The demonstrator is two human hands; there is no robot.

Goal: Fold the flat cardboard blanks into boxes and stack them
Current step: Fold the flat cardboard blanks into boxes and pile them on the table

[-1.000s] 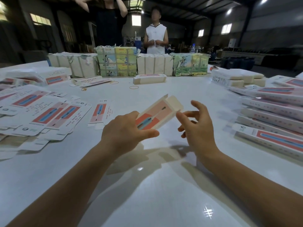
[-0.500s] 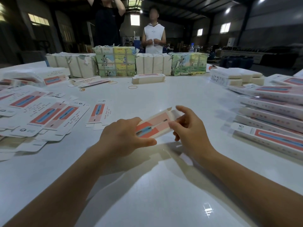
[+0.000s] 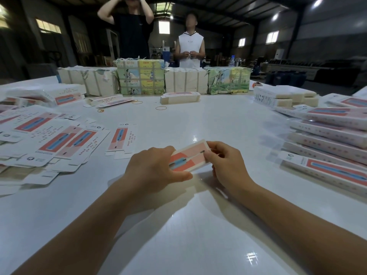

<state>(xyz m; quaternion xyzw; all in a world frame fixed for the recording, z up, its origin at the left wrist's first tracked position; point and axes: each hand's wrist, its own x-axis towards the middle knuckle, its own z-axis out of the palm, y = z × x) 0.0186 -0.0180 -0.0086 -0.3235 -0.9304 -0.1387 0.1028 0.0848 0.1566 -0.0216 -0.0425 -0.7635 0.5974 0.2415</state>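
Over the glossy white table we hold one slim cardboard box between both hands, just above the surface. Our left hand wraps its near end, thumb curled along the lower edge; our right hand pinches the far end with bent fingers. Its face is matte card printed in salmon and red with a blue, toothbrush-like shape; the near end is hidden under our left fingers.

To our left lie flat blanks, thin white card with tabs and the same print, overlapping loosely; their small red lettering is too fine to read. One blank lies apart, nearer the middle. At right, folded boxes are stacked in long rows, cut off by the edge.

Across the far side stand paper-wrapped bundles, two with coloured pictures and yellow panels, writing illegible. Rubber bands lie before them. Two people stand behind, in dim light.
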